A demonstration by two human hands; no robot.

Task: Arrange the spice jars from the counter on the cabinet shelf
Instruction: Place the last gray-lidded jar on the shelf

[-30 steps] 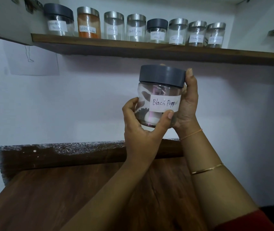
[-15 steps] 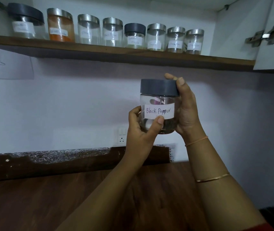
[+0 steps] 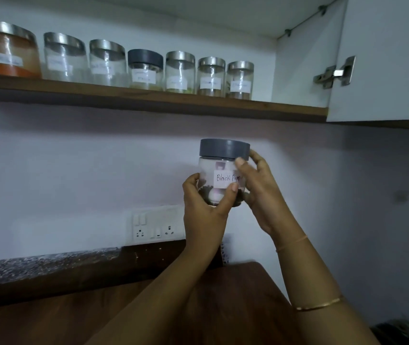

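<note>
Both hands, left hand [image 3: 204,207] and right hand [image 3: 260,192], wrap round the black pepper jar [image 3: 223,170], held below the cabinet shelf [image 3: 285,108]. Lift it straight, then set it beside the last jar [image 3: 239,80].

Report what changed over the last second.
The Black Pepper jar shifted right beneath the shelf, now under the last of the shelved jars. The right hand slid forward, thumb covering the label's end. The left hand keeps its grip at the base; shelved jars unmoved.
</note>
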